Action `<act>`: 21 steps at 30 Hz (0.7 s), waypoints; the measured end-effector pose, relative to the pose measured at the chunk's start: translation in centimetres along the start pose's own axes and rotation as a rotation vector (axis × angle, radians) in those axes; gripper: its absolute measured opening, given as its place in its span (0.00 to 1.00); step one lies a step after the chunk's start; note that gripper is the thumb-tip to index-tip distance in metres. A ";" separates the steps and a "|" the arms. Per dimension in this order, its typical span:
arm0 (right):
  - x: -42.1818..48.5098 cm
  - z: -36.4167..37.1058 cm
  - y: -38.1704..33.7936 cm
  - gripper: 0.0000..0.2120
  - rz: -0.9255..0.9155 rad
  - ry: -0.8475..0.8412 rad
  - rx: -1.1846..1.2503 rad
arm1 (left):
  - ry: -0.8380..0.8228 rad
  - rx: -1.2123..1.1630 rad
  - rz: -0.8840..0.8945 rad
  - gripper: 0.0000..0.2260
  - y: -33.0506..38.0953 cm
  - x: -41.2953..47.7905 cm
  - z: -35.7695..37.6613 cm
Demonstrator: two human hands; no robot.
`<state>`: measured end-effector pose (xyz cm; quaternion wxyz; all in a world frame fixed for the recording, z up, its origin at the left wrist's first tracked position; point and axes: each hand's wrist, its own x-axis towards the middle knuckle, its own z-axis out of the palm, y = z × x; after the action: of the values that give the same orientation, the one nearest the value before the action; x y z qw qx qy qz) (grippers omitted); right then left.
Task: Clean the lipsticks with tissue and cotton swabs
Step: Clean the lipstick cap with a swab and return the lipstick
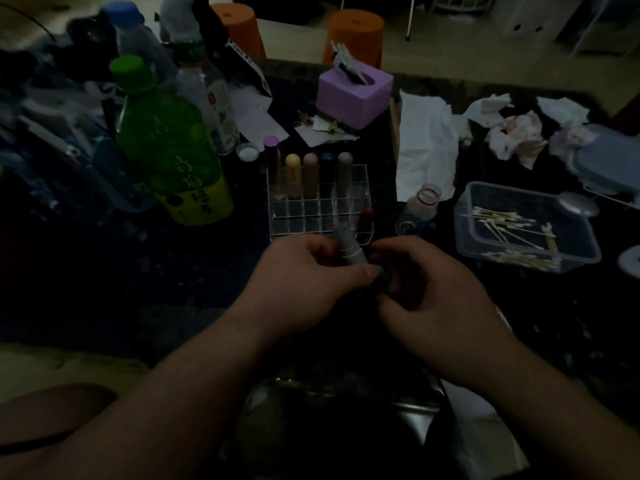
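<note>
In the dim head view my left hand (304,275) grips a grey lipstick tube (349,245) that tilts up and away from me. My right hand (433,282) curls round the tube's lower dark end, close against the left thumb. Just behind the hands stands a clear acrylic lipstick rack (317,202) with several capped lipsticks in its back row and a red lipstick (366,218) at its front right. Cotton swabs lie in a clear plastic tub (526,226) to the right. A flat white tissue (427,147) lies behind the tub.
A green bottle (169,147) and other bottles crowd the left. A purple box (353,93) stands at the back centre. Crumpled stained tissues (519,133) lie back right. A small open bottle (420,206) stands between the rack and the tub. Orange stools stand beyond the table.
</note>
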<state>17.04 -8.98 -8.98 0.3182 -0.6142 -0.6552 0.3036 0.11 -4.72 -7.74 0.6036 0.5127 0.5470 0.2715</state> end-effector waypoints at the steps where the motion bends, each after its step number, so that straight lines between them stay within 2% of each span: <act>1: -0.5 -0.1 -0.7 0.20 0.021 -0.020 0.127 | -0.005 -0.007 0.009 0.04 0.1 -0.2 0.0; 3: -1.2 0.3 -1.6 0.18 0.054 -0.008 0.251 | -0.011 -0.010 0.015 0.04 0.3 -0.6 0.3; 6: -1.3 1.2 -1.7 0.12 0.094 0.089 0.233 | -0.020 0.010 0.006 0.05 0.3 -0.8 0.7; 10: -1.0 1.4 -1.7 0.10 0.106 0.206 0.235 | -0.033 -0.143 0.035 0.07 0.9 -1.1 1.1; 16: -1.0 1.7 -2.0 0.06 0.099 0.325 0.217 | 0.073 -0.297 0.064 0.16 0.8 -1.0 1.3; 21: -1.1 1.7 -1.8 0.07 0.069 0.346 0.171 | 0.110 -0.350 0.100 0.02 0.4 -1.2 1.7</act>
<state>14.63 -10.20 -8.64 0.4666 -0.6500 -0.5411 0.2588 1.49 -6.18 -7.13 0.6384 0.4110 0.4974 0.4196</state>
